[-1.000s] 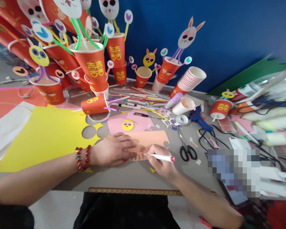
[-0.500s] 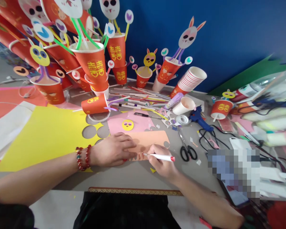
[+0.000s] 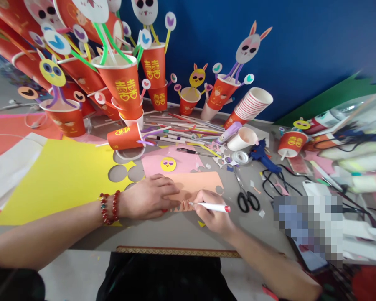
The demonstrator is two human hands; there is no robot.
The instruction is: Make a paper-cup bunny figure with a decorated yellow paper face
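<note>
An orange paper sheet (image 3: 203,181) with cut-out notches lies flat on the table in front of me. My left hand (image 3: 152,196) rests on its left part, fingers spread and pressing down, holding nothing. My right hand (image 3: 211,211) is closed around a white marker with a red end (image 3: 213,207). The marker's tip touches small reddish ear-like shapes (image 3: 185,205) near the sheet's lower edge. Just behind the sheet, a yellow face disc (image 3: 168,164) lies on pink paper (image 3: 153,155).
Yellow paper (image 3: 65,179) with round holes is at left. Scissors (image 3: 248,201), a blue glue gun (image 3: 265,156) and a phone (image 3: 311,253) lie at right. Red cups (image 3: 122,90) with paper figures, a cup stack (image 3: 249,106) and scattered pens (image 3: 175,138) stand or lie behind.
The reddish outline at the marker's tip looks slightly darker. Both hands are almost where they were.
</note>
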